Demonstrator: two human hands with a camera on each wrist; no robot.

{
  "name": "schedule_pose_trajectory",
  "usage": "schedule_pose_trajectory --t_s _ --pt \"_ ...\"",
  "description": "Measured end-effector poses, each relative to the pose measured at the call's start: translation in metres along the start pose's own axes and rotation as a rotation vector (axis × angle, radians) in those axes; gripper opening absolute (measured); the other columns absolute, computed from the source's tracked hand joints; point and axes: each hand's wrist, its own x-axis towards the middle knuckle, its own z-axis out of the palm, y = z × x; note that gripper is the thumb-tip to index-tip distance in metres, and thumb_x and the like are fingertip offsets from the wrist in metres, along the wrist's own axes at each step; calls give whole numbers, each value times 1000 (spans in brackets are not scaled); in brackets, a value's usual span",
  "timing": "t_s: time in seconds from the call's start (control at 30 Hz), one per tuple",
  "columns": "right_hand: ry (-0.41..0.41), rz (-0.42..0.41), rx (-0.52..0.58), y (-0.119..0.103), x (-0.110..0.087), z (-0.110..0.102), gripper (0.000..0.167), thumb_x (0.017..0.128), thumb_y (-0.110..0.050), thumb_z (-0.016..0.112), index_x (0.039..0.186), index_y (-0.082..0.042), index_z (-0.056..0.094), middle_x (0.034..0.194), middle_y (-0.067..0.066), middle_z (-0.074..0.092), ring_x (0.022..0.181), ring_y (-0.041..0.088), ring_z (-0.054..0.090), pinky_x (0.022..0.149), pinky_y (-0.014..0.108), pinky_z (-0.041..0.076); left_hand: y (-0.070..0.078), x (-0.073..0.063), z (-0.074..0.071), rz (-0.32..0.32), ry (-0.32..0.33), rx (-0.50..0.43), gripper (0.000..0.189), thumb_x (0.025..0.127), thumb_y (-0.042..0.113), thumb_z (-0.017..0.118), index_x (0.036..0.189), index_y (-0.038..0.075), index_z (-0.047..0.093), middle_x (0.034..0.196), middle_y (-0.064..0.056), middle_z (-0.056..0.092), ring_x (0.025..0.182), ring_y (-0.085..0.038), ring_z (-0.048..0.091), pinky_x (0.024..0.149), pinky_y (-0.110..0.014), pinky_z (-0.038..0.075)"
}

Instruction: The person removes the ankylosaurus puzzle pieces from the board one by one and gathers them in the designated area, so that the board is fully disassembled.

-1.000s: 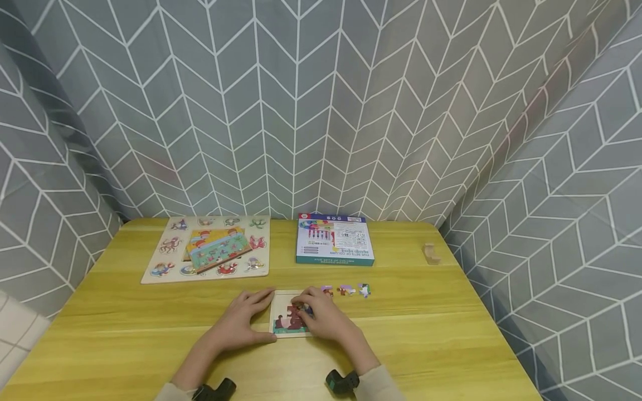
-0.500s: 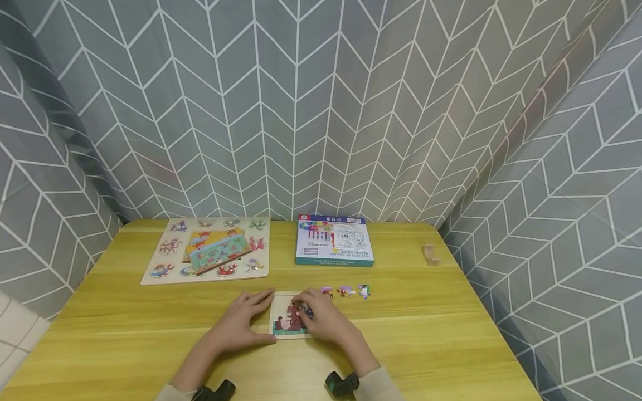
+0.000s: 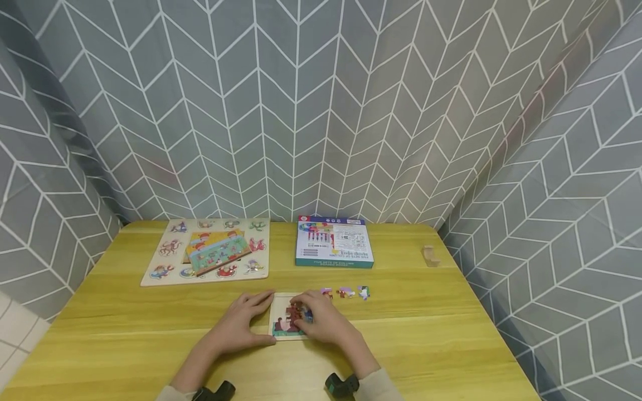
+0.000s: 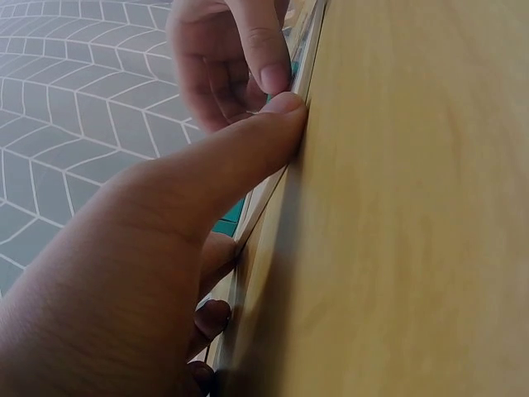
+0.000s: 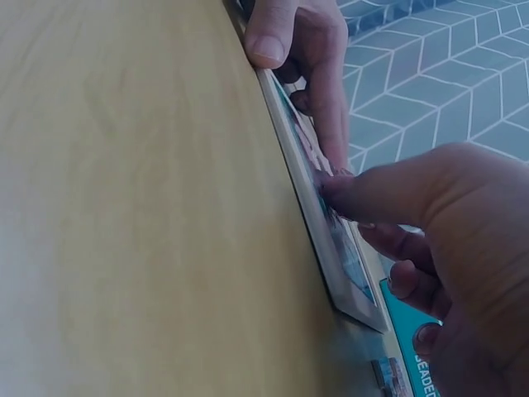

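Note:
A small square puzzle tray (image 3: 279,302) with a pale wooden frame lies on the table, partly filled with brown, pink and green puzzle pieces (image 3: 283,324). Spanning its left side, my left hand (image 3: 239,324) holds the frame, fingertips at the far left corner and thumb at the near one. My right hand (image 3: 323,318) is over the tray's right half, thumb and forefinger gripping a brown puzzle piece (image 3: 295,313) low on the picture. In the right wrist view the thumb (image 5: 372,192) sits against the tray's picture side. The right hand hides the tray's right edge.
Three loose puzzle pieces (image 3: 345,292) lie in a row behind the right hand. A boxed bead game (image 3: 334,245) stands at the back. Back left, a wooden peg board (image 3: 155,257) bears two picture puzzles (image 3: 220,255). A small wooden block (image 3: 430,255) is at the right.
My right thumb and fingers have shifted slightly over the brown piece, the thumb a little toward me and left. The left hand and the tray keep their places.

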Motion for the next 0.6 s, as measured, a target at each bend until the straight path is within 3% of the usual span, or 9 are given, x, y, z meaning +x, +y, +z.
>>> schedule_pose_trajectory --t_s 0.6 --pt "-17 -47 11 4 -1 1 35 107 -21 67 140 -13 67 127 -1 66 118 13 61 104 34 51 -1 0 1 -9 -3 6 105 78 70 83 159 10 51 166 -6 46 111 -17 44 94 -49 45"
